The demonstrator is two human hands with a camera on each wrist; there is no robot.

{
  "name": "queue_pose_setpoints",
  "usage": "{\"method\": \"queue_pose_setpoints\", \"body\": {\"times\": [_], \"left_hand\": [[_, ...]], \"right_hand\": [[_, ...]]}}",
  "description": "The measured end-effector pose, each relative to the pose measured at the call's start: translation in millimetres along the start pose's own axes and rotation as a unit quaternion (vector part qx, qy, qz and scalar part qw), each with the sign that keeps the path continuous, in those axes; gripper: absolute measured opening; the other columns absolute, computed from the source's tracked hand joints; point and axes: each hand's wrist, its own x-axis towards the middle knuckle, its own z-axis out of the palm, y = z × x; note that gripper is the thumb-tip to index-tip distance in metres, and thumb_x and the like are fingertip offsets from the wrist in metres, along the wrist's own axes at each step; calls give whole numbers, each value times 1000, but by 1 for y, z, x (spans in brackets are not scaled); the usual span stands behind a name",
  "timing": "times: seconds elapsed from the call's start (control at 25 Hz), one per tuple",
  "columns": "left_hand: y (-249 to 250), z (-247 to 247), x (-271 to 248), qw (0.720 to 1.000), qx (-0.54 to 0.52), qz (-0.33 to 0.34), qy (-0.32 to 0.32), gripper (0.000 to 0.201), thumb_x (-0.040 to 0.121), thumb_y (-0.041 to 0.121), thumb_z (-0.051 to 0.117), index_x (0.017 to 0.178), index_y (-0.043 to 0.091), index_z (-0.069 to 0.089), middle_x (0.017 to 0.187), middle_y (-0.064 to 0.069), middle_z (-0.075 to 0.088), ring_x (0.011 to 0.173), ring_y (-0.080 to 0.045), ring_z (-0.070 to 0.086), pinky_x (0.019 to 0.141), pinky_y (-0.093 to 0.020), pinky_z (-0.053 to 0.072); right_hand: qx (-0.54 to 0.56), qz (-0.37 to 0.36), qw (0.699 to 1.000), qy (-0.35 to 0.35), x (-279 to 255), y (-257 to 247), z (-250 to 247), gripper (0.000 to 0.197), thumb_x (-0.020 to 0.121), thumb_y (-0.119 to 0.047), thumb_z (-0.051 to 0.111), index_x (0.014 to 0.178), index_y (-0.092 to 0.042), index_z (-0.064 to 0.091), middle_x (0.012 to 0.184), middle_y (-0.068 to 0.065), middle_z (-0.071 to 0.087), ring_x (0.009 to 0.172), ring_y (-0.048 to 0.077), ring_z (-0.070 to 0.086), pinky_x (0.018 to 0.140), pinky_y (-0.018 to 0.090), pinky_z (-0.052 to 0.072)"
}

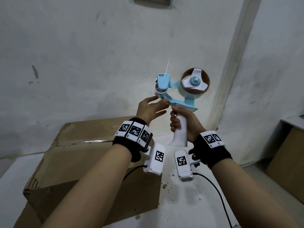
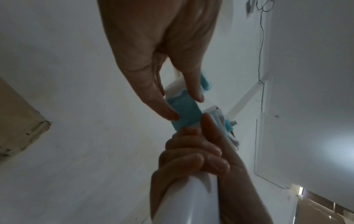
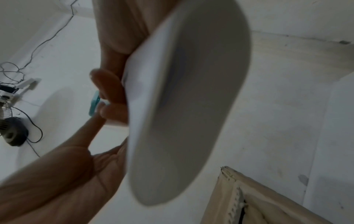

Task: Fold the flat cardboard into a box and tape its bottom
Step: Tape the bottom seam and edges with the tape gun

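My right hand [image 1: 184,124] grips the white handle [image 1: 180,129] of a blue and white tape dispenser [image 1: 174,89] and holds it upright in the air, above the box. A brown-cored tape roll [image 1: 195,83] sits on its right side. My left hand [image 1: 154,107] reaches its straight fingers to the dispenser's front, by the roller. In the left wrist view the thumb and a finger of the left hand [image 2: 184,106] touch both sides of the blue frame [image 2: 186,116]. The brown cardboard box [image 1: 92,162] stands folded below my left forearm.
The box stands on a white surface [image 1: 189,203] against a scuffed white wall. Another cardboard box [image 1: 286,162] stands at the right edge. Cables run from both wrist cameras. A small black fan [image 3: 13,131] shows in the right wrist view.
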Motion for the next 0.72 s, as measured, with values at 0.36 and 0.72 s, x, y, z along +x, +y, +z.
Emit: {"method": "queue_pose_setpoints", "body": {"times": [0.36, 0.72], "left_hand": [[-3, -8, 5, 995, -59, 51, 67, 27, 82, 9, 68, 105, -3, 60, 91, -16, 68, 80, -20, 69, 70, -18, 58], [-1, -20, 1, 996, -39, 72, 36, 8, 87, 11, 61, 81, 13, 57, 84, -10, 68, 57, -10, 71, 63, -24, 60]], "right_hand": [[-28, -13, 999, 10, -1, -1, 14, 31, 91, -26, 49, 63, -14, 43, 37, -6, 39, 30, 4, 35, 39, 15, 37], [-56, 1, 998, 21, -2, 1, 21, 32, 90, -26, 51, 61, -14, 43, 37, -7, 39, 30, 5, 35, 41, 16, 36]]}}
